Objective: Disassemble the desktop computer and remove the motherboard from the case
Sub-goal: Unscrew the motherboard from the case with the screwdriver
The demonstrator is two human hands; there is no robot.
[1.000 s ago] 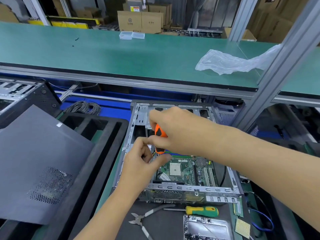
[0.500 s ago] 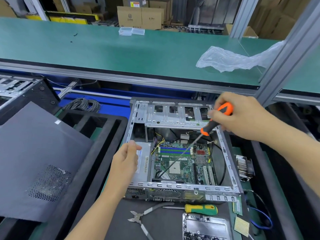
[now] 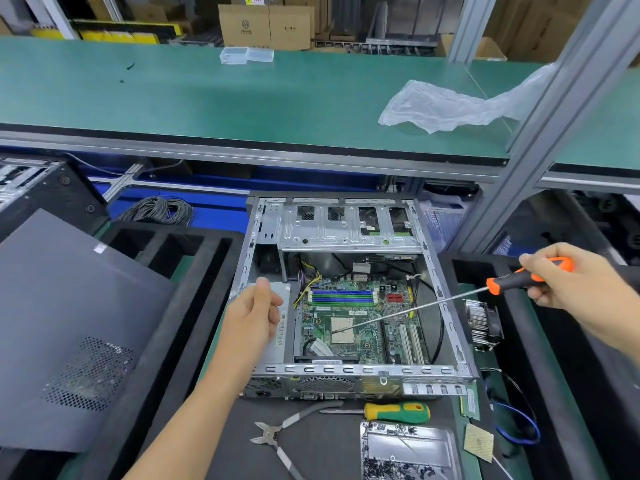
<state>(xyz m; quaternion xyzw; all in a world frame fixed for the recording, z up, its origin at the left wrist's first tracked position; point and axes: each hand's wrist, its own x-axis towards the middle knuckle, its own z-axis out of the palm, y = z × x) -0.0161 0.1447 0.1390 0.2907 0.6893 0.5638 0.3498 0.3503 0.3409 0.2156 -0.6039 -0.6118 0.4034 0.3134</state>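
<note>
Open grey sheet-metal desktop computer case (image 3: pixel 446 306) lies flat on the workbench, lid off, interior facing up. Green motherboard (image 3: pixel 360 323) sits in the case floor, right of centre, with blue and green memory slots along its far edge and a pale square processor socket near its middle.

Left hand (image 3: pixel 251 318) rests on the silver box-shaped power supply (image 3: pixel 282 327) at the case's left side; fingers curled together over its top and left edge, thumb pointing up along the near-left corner.

Right hand (image 3: pixel 571 282) is outside the case's right wall, fingers wrapped round the orange-and-black handle of a long-shafted screwdriver (image 3: pixel 433 303). The shaft slants down-left across the case wall, and its tip reaches the processor socket area; contact with the board cannot be confirmed.

On the dark mat in front of the case: bare-metal side cutters (image 3: pixel 277 436), a yellow-and-green handled screwdriver (image 3: pixel 398 412), and a shallow silver metal tray (image 3: pixel 408 445) holding small dark screws. Finned metal heatsink (image 3: pixel 479 323) lies just right of the case. Dark grey perforated side panel (image 3: pixel 69 327) leans at far left. Crumpled clear plastic bag (image 3: pixel 436 107) lies on the green upper shelf.
</note>
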